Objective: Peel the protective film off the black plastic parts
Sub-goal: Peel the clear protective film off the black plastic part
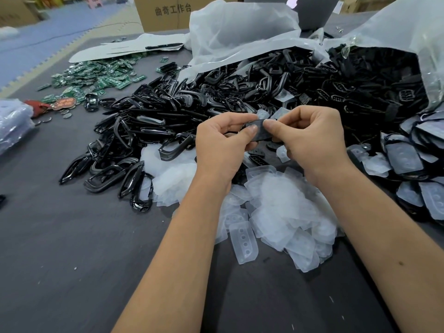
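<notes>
A small black plastic part [260, 131] with a cloudy film on it is held above the table between both hands. My left hand [222, 145] pinches its left end with thumb and fingers. My right hand [310, 138] pinches its right end, thumb on top. Under my wrists lies a heap of peeled translucent films [276, 212]. Film-covered black parts [413, 164] are stacked at the right. A big pile of black frame parts [168, 111] spreads behind my hands.
Two open plastic bags [240, 27] spill black parts at the back. Green circuit boards [96, 78] and coin cells lie at the left, a pen [163, 46] on paper behind them. The dark table [72, 260] shows at the front left. Cardboard boxes stand behind.
</notes>
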`<state>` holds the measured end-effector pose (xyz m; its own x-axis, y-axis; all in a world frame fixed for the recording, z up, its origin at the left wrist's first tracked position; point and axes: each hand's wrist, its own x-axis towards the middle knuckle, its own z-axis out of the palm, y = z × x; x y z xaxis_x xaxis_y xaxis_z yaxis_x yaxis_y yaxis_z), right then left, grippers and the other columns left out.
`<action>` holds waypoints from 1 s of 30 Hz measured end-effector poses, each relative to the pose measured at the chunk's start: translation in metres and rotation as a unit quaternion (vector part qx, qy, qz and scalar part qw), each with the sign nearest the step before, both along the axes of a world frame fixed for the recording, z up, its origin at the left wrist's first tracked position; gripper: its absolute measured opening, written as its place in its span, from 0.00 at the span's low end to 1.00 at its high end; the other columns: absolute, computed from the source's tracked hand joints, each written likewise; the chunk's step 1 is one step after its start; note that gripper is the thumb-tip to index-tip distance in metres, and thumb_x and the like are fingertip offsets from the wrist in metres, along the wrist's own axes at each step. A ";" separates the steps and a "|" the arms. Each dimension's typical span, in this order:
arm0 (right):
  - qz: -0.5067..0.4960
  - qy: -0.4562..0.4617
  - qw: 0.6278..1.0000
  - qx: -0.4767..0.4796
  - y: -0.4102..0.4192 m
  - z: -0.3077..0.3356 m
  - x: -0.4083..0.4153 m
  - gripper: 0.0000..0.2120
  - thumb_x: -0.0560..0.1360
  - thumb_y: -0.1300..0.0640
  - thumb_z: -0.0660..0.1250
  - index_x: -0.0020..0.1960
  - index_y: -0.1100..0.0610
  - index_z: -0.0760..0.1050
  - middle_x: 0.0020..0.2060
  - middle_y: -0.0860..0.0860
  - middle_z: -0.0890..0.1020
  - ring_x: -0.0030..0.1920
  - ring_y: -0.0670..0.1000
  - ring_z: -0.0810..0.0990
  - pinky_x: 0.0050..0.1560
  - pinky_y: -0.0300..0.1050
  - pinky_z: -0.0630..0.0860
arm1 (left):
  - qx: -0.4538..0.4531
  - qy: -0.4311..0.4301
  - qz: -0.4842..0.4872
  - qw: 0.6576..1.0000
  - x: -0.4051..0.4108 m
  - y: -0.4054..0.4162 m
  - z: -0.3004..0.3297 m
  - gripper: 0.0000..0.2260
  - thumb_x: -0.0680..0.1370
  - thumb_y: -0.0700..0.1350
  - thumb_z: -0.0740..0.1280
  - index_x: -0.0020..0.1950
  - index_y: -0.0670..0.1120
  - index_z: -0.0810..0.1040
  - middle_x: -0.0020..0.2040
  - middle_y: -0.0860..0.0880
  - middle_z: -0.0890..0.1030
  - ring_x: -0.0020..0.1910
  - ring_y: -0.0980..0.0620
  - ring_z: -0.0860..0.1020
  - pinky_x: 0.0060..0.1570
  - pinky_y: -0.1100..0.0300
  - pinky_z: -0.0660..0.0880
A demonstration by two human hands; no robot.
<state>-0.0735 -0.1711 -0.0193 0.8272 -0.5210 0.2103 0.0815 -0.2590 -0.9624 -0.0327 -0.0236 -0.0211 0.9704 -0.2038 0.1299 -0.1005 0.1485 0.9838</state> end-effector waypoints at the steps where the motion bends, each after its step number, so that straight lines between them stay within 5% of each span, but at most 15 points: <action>1: 0.003 0.006 1.000 0.021 0.000 0.000 0.000 0.12 0.69 0.53 0.83 0.34 0.53 0.81 0.29 0.53 0.83 0.24 0.44 0.73 0.25 0.37 0.68 | 0.000 -0.002 -0.001 1.000 0.000 0.000 0.000 0.10 0.76 0.31 0.73 0.47 0.45 0.87 0.41 0.48 0.87 0.41 0.53 0.84 0.40 0.63 0.80; 11: 0.075 0.052 0.963 0.252 -0.003 0.003 0.001 0.07 0.71 0.62 0.80 0.43 0.58 0.81 0.36 0.51 0.82 0.29 0.45 0.73 0.23 0.36 0.65 | -0.018 -0.002 -0.005 1.000 -0.002 0.000 0.002 0.10 0.77 0.30 0.72 0.47 0.45 0.87 0.39 0.50 0.86 0.39 0.53 0.83 0.40 0.63 0.79; 30: 0.112 0.036 0.955 0.272 0.004 0.008 -0.002 0.04 0.77 0.63 0.75 0.44 0.57 0.83 0.36 0.52 0.84 0.32 0.46 0.77 0.26 0.35 0.71 | -0.016 -0.004 0.009 1.000 -0.004 -0.003 0.003 0.09 0.77 0.33 0.73 0.44 0.47 0.85 0.41 0.47 0.87 0.41 0.52 0.85 0.39 0.62 0.80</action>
<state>-0.0757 -0.1674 -0.0115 0.9329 -0.3450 -0.1035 0.0042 0.2976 -0.9547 -0.0372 -0.0268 -0.0184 0.9729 -0.1810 0.1441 -0.1116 0.1789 0.9775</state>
